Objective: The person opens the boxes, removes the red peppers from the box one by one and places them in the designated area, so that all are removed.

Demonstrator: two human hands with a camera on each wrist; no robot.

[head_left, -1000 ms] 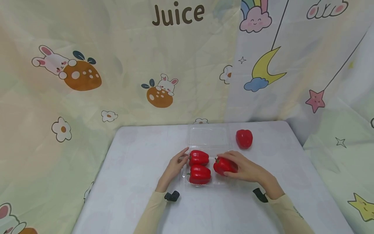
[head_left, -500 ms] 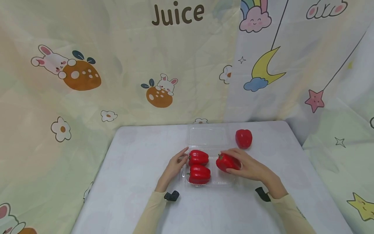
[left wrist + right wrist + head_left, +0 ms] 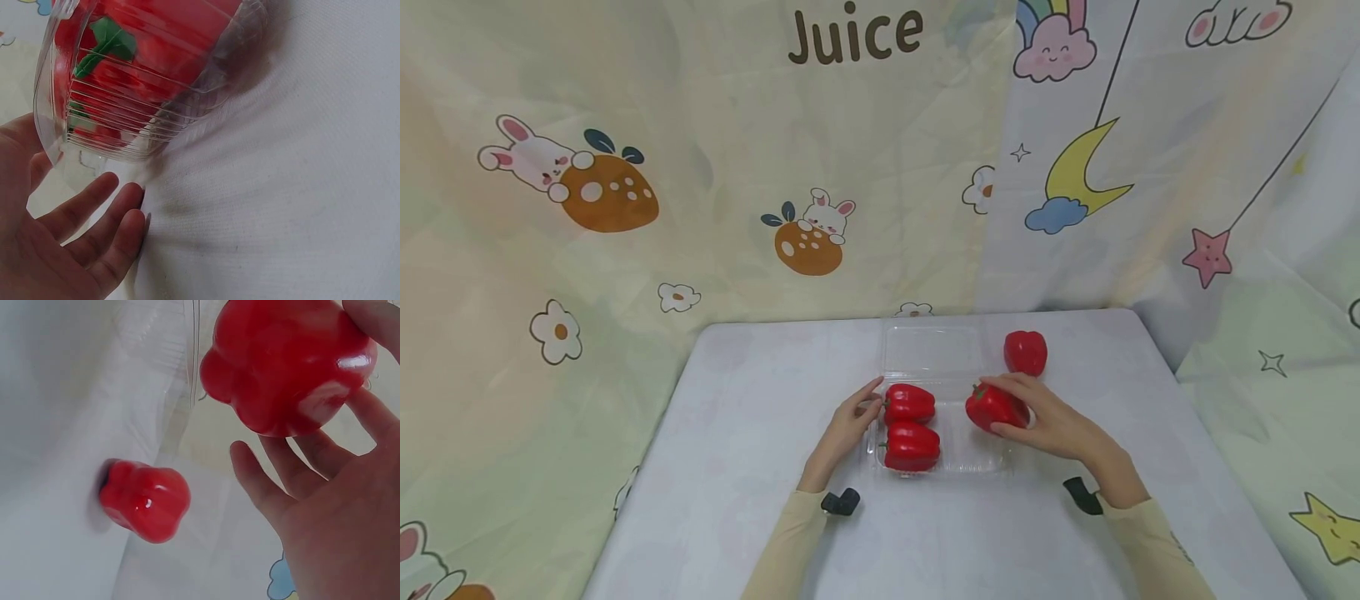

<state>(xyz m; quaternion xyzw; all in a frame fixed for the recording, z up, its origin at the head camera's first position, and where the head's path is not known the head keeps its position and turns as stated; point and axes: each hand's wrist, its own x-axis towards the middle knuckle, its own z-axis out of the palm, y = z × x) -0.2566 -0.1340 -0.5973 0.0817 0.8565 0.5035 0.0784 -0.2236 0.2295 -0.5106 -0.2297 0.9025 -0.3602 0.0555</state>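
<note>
A clear plastic clamshell tray (image 3: 977, 462) lies open on the white table, lid (image 3: 934, 350) folded back. Two red bell peppers (image 3: 910, 403) (image 3: 912, 447) lie in its left half. My left hand (image 3: 859, 414) rests against the tray's left rim, fingers loosely straight; the left wrist view shows those fingers (image 3: 94, 231) beside the tray wall (image 3: 144, 119). My right hand (image 3: 1037, 421) grips a third red pepper (image 3: 991, 407) over the tray's right side. In the right wrist view this held pepper (image 3: 287, 362) sits against my fingers (image 3: 275, 487).
A fourth red pepper (image 3: 1026, 352) lies loose on the table behind my right hand, also seen as the loose pepper (image 3: 147, 500) in the right wrist view. A cartoon-printed cloth backdrop (image 3: 850, 167) hangs behind the table. The table edge (image 3: 647, 467) runs down the left.
My right hand has carried the held pepper back and to the right, from the tray's front right toward its far right. The left hand and the two tray peppers have not moved.
</note>
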